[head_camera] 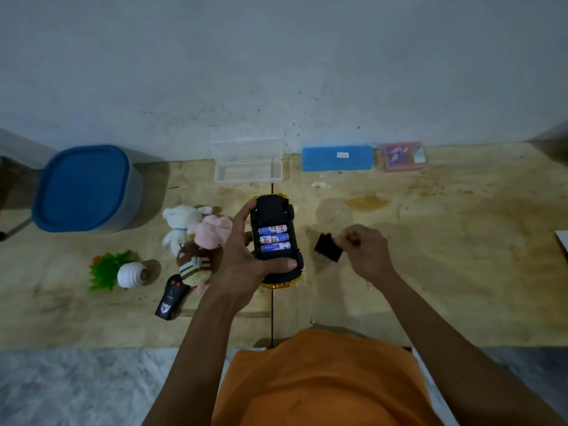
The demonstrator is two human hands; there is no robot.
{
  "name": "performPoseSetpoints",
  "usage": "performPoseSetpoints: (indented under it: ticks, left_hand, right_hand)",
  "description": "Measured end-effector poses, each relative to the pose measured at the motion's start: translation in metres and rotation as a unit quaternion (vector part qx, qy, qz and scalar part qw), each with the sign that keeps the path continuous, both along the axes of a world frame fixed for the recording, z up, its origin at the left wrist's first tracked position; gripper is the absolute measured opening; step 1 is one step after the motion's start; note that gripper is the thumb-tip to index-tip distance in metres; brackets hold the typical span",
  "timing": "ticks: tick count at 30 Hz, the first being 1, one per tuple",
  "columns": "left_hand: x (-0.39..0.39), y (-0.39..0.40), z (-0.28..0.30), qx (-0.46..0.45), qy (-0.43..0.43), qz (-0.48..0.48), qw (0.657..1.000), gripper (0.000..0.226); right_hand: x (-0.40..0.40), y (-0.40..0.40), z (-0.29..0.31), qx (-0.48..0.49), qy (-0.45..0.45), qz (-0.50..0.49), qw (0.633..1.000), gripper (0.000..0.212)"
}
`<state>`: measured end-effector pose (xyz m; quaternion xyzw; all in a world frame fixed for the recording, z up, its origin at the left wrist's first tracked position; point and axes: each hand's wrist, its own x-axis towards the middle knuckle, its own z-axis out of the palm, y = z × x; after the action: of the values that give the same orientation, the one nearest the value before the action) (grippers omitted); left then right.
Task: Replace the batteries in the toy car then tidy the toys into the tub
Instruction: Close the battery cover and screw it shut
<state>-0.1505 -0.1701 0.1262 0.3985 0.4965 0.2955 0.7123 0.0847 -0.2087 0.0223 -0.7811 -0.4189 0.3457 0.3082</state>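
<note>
Orange short-sleeved shirt [322, 379], bare forearms, bare left hand [242, 259], bare right hand [365, 253]

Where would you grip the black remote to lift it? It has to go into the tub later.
Grip the remote across its narrow width at mid-body, coming from above. It lies flat and slanted on the table, long sides exposed, its far end close beside the striped plush.

Left hand [246, 262] grips the upturned toy car [276, 241], three batteries [273, 238] sitting in its open bay. Right hand [364, 250], just beside it, pinches the black battery cover [328, 251]. Plush toys [196, 238] and remote [172, 298] lie left of the left hand, the blue-lidded tub [84, 189] farther left.
</note>
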Motion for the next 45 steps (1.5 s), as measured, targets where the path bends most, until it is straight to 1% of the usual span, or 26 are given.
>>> performPoseSetpoints:
  ticks: [2,3,5,7,10,13,21,26,29,32,34,38,42,45]
  left_hand:
    - [-0.003,0.0,0.004,0.003,-0.012,0.0,1.0,0.123]
    - [-0.004,0.0,0.007,0.008,-0.016,-0.002,1.0,0.124]
    - [-0.006,0.0,0.011,0.026,-0.023,-0.011,0.999,0.127]
    - [-0.006,-0.002,0.015,0.041,-0.038,-0.026,0.998,0.13]
    - [-0.003,-0.004,0.025,0.054,-0.058,-0.057,0.995,0.132]
    - [0.0,-0.007,0.034,0.062,-0.064,-0.088,0.992,0.133]
    - [-0.006,-0.012,0.04,0.072,-0.048,-0.103,0.991,0.134]
    - [-0.006,-0.015,0.041,0.07,-0.045,-0.105,0.991,0.134]
    - [-0.006,-0.016,0.042,0.075,-0.044,-0.101,0.991,0.133]
    - [-0.005,-0.017,0.042,0.076,-0.052,-0.098,0.991,0.132]
    - [-0.004,-0.017,0.042,0.076,-0.057,-0.098,0.991,0.131]
    - [-0.004,-0.016,0.041,0.077,-0.075,-0.094,0.99,0.129]
    - [-0.004,-0.014,0.04,0.075,-0.085,-0.09,0.989,0.129]
    - [-0.005,-0.013,0.037,0.066,-0.096,-0.087,0.989,0.126]
  right_hand:
    - [0.003,0.009,0.041,0.085,0.083,-0.071,0.99,0.012]
    - [0.004,0.014,0.063,0.119,0.12,-0.089,0.982,0.012]
    - [0.003,0.021,0.107,0.156,0.171,-0.072,0.97,0.007]
    - [-0.005,0.023,0.142,0.167,0.199,-0.016,0.965,0.007]
    - [-0.023,0.023,0.166,0.151,0.191,0.077,0.967,0.005]
    - [-0.035,0.025,0.166,0.141,0.156,0.138,0.968,0.006]
    - [-0.041,0.022,0.172,0.134,0.134,0.181,0.965,0.009]
    - [-0.042,0.022,0.174,0.129,0.12,0.195,0.965,0.007]
    - [-0.044,0.022,0.172,0.136,0.086,0.193,0.968,0.008]
    - [-0.046,0.02,0.169,0.157,-0.022,0.204,0.966,0.011]
    - [-0.048,0.017,0.167,0.185,-0.09,0.219,0.954,0.013]
    - [-0.054,0.012,0.154,0.236,-0.174,0.235,0.927,0.018]
    - [-0.058,0.002,0.146,0.256,-0.253,0.238,0.902,0.022]
    - [-0.06,-0.003,0.147,0.254,-0.316,0.245,0.881,0.032]
